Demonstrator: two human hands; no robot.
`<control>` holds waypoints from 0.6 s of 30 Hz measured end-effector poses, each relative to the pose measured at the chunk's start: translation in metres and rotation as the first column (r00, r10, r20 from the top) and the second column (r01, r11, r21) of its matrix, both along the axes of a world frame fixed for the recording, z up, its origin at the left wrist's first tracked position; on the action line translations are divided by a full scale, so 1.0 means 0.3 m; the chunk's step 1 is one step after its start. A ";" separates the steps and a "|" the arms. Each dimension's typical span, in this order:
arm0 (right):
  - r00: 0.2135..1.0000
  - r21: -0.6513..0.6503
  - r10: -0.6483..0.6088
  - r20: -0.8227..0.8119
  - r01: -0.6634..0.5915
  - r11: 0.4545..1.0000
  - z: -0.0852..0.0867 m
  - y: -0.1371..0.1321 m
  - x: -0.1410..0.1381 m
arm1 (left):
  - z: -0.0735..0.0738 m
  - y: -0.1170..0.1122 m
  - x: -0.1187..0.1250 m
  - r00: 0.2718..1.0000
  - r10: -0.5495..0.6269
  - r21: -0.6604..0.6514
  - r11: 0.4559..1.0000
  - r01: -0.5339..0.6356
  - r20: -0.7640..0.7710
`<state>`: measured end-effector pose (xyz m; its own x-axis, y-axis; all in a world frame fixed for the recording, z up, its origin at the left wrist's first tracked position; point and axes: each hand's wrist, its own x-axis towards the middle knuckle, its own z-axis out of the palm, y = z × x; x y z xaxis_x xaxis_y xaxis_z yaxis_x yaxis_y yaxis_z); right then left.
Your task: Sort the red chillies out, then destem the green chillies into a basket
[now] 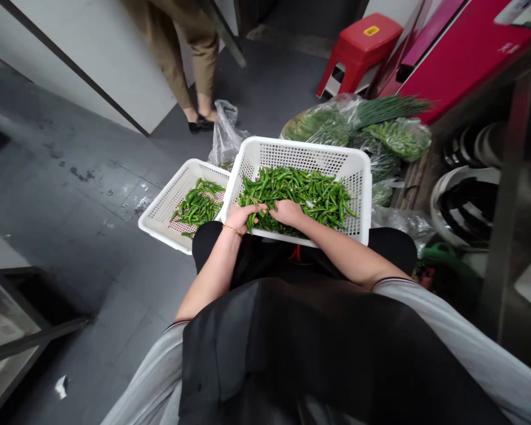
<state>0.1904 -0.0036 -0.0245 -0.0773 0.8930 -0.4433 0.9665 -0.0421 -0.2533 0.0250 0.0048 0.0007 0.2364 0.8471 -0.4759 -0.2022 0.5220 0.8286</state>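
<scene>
The green chillies point(301, 183) lay in a loose heap inside the large white basket point(367, 195), which sat in front of the person's body with its near edge over the knees. Both hands worked at that near edge. The left hand point(243, 217), at the basket's near left corner, had its thumb and fingers closed on a few chillies. The right hand point(287, 212), just beside it and over the heap, was curled with the fingertips turned in; whether they pinched a chilli could not be told.

This handling seemed to call for low wrists kept inside the basket's rim, so that any slipped chilli would drop back onto the heap. A light pinch near the stem, a few pods at a time, would probably spare the skins from bruising, and a steady lap would keep the basket level.

The chillies were slender, tapering and bright green, some slightly curved, with a gloss on their skins; they pointed every way, and thin stems showed among them. They covered most of the basket's floor, lower toward its far wall. Left of the basket, a second white basket point(170, 195) held a smaller pile point(199, 203) of similar chillies. Beyond the large basket's far right corner lay bagged greens point(321, 125).
</scene>
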 end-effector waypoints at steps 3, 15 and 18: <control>1.000 0.107 -0.007 0.013 0.006 0.994 0.040 -0.045 0.025 | -0.015 -0.008 0.037 0.998 -0.027 0.010 1.000 0.027 -0.052; 0.847 0.132 0.061 -0.527 0.011 0.991 0.115 -0.186 0.087 | 0.008 -0.047 0.105 0.986 0.163 -0.012 0.987 -0.163 0.045; 0.763 0.053 0.077 -0.642 -0.056 0.997 0.139 -0.180 0.097 | 0.036 -0.057 0.096 0.984 0.151 -0.017 0.989 -0.150 0.092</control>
